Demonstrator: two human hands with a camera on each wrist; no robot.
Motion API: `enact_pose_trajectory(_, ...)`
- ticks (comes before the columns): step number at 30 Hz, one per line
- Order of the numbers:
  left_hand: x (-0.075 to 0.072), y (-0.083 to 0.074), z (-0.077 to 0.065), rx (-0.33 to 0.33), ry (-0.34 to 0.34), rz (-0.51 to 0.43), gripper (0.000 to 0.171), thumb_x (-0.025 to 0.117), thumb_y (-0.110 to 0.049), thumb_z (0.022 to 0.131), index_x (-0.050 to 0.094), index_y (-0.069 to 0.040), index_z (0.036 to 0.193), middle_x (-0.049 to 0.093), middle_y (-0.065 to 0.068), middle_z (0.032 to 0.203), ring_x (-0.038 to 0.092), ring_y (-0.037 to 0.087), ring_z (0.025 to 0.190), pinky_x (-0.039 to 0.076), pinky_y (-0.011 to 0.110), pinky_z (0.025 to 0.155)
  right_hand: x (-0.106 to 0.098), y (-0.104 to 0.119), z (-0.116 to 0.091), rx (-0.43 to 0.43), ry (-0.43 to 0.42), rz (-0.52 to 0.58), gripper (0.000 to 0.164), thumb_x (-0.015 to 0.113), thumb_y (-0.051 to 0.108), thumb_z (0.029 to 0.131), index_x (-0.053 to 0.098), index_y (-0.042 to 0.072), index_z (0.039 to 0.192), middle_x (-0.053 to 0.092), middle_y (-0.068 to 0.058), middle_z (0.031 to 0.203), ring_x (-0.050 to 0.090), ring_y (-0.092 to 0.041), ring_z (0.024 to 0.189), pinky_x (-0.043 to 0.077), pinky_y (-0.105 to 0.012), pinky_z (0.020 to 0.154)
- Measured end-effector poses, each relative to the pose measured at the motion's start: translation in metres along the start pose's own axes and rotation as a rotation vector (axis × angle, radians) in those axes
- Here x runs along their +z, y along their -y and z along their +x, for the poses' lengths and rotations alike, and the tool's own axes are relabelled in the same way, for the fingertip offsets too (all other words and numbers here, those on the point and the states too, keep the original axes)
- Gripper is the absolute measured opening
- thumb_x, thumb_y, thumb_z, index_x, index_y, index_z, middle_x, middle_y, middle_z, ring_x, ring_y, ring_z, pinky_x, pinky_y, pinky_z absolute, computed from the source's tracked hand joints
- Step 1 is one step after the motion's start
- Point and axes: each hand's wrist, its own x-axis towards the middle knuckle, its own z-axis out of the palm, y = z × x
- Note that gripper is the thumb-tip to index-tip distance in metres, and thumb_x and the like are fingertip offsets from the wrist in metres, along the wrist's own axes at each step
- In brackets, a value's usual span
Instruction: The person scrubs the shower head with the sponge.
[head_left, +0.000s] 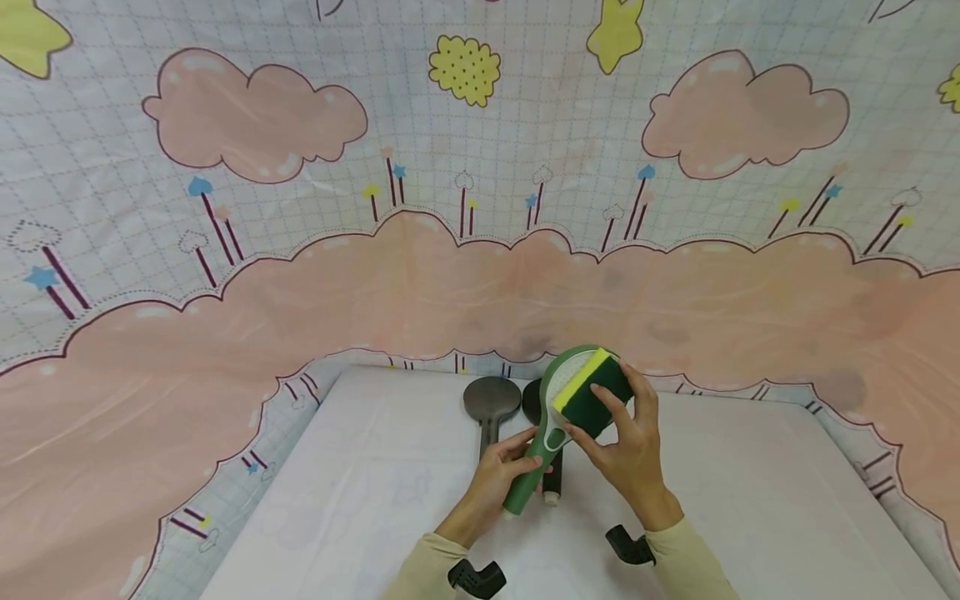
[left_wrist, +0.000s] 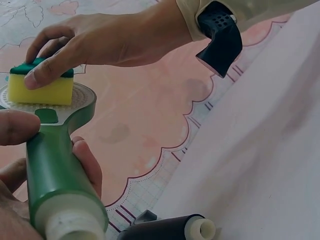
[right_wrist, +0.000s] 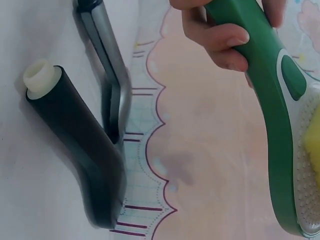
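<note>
A green shower head (head_left: 528, 483) with a pale nozzle face is gripped by its handle in my left hand (head_left: 495, 479). My right hand (head_left: 630, 446) pinches a sponge (head_left: 597, 398), yellow on one side and dark green on the other. In the left wrist view the sponge's yellow side (left_wrist: 42, 91) lies against the nozzle face (left_wrist: 82, 99), the right thumb on its edge. The right wrist view shows the green handle (right_wrist: 260, 45) held by the left fingers, with only a strip of the sponge (right_wrist: 314, 142) at the edge.
Behind the hands lie a grey shower head (head_left: 491, 400) and a black shower head (head_left: 552, 483), the latter partly hidden by the green one. They rest on a white table (head_left: 337, 483). A patterned cloth (head_left: 420, 283) covers the area beyond its back edge.
</note>
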Motion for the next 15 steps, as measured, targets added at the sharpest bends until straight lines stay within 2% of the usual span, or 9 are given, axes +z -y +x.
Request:
enact_pose_trajectory(7,0.0,0.002,0.0,-0.008,-0.007,-0.001,0.057,0.064,-0.017,0.093,0.045,-0.007,0.147,0.062,0.019,0.127,0.067,0.024,0.098,0.055,0.026,0.07,-0.002,-0.002,-0.006,0.035,-0.018,-0.006,0.063,0.068,0.057,0.086,0.064,0.006,0.122,0.042,-0.029,0.145,0.039,-0.043,0.132,0.025,-0.021,0.117)
enact_pose_trajectory(15,-0.003,0.004,0.001,0.007,-0.004,-0.006,0.057,0.062,-0.014,0.094,0.044,-0.006,0.147,0.061,0.019,0.127,0.067,0.019,0.095,0.056,0.028,0.07,-0.002,-0.005,-0.018,0.094,-0.023,-0.011,0.064,0.066,0.058,0.086,0.063,0.005,0.122,0.041,-0.031,0.144,0.037,-0.039,0.136,0.024,-0.021,0.118)
